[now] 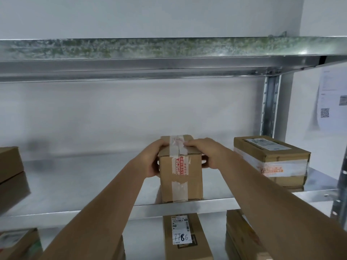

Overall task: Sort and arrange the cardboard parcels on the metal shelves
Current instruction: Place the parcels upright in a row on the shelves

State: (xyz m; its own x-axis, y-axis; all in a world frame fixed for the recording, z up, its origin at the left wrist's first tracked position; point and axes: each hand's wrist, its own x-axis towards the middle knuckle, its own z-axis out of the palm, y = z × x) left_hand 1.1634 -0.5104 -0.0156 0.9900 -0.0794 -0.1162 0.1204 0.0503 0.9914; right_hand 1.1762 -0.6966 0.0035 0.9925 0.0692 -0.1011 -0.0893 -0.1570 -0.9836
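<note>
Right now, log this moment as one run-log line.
phase: placing | left hand: grips taped parcel | right hand: grips same | parcel: upright, middle shelf front edge

Both arms stretch forward, left hand (pixel 153 160) and right hand (pixel 205 153) gripping opposite sides of something, fingers curled over its top.

Cardboard parcels (pixel 181 177): seven visible. Metal shelves (pixel 169 48): three. Hands (pixel 153 160): two. Wall papers (pixel 331 98): one.
</note>
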